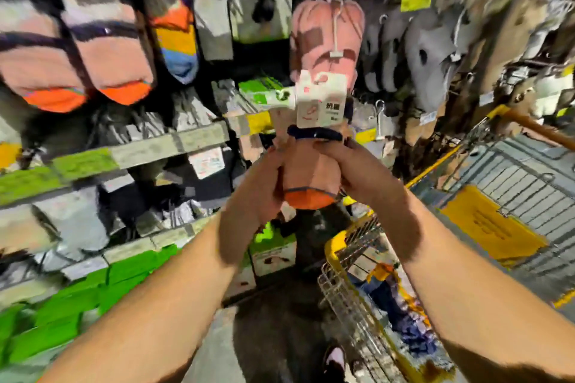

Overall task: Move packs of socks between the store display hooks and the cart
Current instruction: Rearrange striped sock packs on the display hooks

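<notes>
While both hands grip it at frame centre, left hand and right hand curl around the peach sock pack, orange-toed, white-labelled, navy-banded

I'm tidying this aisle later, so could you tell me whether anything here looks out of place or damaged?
Nothing stands out. Both hands, left and right, hold a pink sock pack with an orange toe in front of the display, matching packs hanging at upper left. The picture is too blurred to judge damage.
</notes>
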The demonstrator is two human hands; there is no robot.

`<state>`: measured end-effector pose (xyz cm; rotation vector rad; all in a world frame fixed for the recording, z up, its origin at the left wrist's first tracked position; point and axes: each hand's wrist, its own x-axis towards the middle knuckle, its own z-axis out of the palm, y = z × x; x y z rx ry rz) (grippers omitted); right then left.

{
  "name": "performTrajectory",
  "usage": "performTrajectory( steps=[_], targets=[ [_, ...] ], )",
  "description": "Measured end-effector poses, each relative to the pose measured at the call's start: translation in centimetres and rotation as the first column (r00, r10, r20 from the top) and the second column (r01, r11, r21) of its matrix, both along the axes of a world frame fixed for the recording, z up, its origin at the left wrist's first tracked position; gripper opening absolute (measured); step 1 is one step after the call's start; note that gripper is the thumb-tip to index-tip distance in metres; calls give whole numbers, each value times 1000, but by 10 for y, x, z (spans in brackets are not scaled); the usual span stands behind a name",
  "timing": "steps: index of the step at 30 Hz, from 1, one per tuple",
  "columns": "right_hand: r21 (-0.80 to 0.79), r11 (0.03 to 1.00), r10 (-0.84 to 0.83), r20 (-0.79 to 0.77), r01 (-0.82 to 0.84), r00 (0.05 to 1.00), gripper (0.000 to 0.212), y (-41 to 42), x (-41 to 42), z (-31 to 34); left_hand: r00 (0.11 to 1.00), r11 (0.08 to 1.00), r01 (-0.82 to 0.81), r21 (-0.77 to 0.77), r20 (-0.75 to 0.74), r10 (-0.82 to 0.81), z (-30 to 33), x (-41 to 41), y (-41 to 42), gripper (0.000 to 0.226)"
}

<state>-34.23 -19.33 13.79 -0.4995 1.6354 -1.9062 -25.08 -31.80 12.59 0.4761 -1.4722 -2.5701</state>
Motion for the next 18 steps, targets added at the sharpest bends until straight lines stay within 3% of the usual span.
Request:
performTrajectory(
  steps=[3,6,8,11,18],
  targets=[
    [-117,984,127,-55,-133,990,36,-31,25,28,989,994,-96,50,-104,101,13,26,-29,78],
    [-87,987,112,-210,-132,971,39,-61,50,54,967,986,-168,-17,-198,161,33,56,-52,41],
    [-117,990,49,-243,-79,969,38,-79,64,63,944,974,-223,-48,-259,204,45,75,-65,45],
    [-138,988,30,-278,-71,960,56,-106,81,67,909,954,-296,-49,-322,266,55,99,-82,43],
    [-134,936,276,-292,-325,916,35,-153,100,71,816,857,-514,-30,-326,478,67,138,-111,32]
  ],
)
